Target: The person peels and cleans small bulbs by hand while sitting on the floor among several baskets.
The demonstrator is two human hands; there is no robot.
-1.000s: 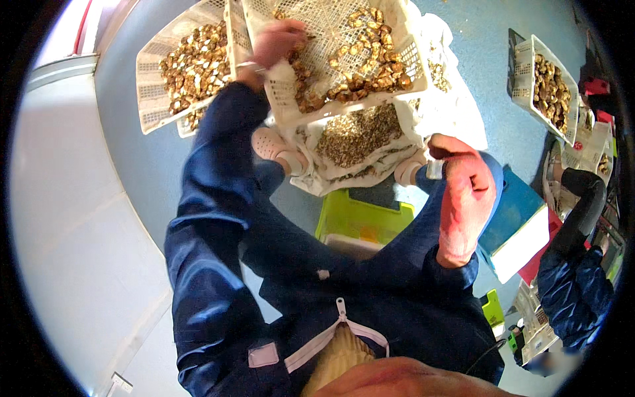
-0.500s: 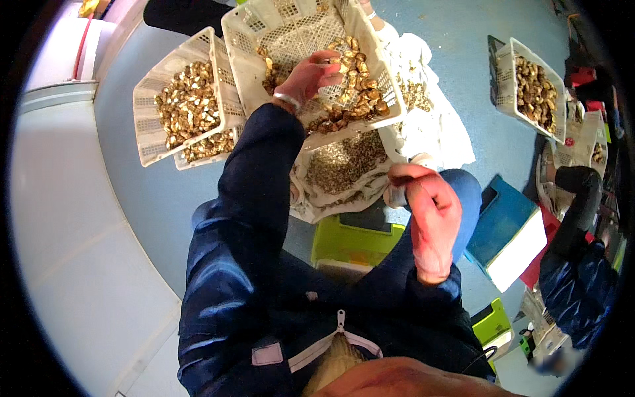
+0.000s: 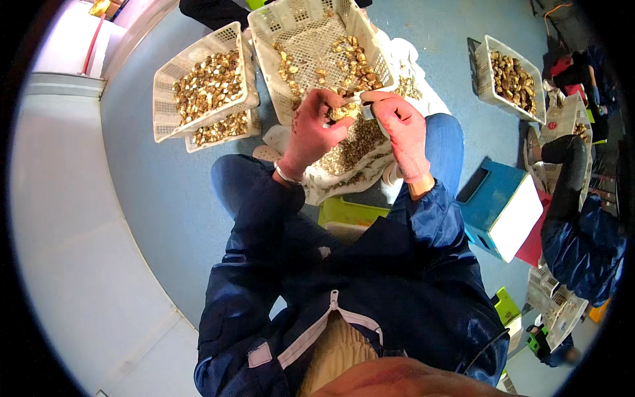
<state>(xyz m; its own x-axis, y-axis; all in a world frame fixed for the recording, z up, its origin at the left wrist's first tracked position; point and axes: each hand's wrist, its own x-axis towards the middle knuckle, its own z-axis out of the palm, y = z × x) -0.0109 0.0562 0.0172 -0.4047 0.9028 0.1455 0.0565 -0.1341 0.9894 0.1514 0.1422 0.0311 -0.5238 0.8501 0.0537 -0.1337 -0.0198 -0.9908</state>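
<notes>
My left hand (image 3: 312, 132), in a pink glove, is closed on a mushroom (image 3: 344, 112) with a pale, yellowish surface. Beside it my right hand (image 3: 401, 126), also gloved in pink, has its fingers curled in, with fingertips against the mushroom's pale end. A small greyish thing seems to be in those fingers, too small to tell what. Both hands are over the near edge of a large white plastic crate (image 3: 264, 66), where brown mushrooms (image 3: 357, 66) lie along the sides. Under the hands, small cut bits (image 3: 350, 149) are heaped on a white cloth (image 3: 317, 188).
At the left, two stacked white crates (image 3: 165, 89) hold many mushrooms. Another full crate (image 3: 486, 73) stands far right. A blue box-like stool (image 3: 493, 205) is by my right knee, a lime-green one (image 3: 350, 212) between my legs. Other people (image 3: 582, 245) sit at the right.
My left hand has come out of the crate toward me, now with a mushroom. The right hand has moved up and forward to meet it. The view has shifted slightly.
</notes>
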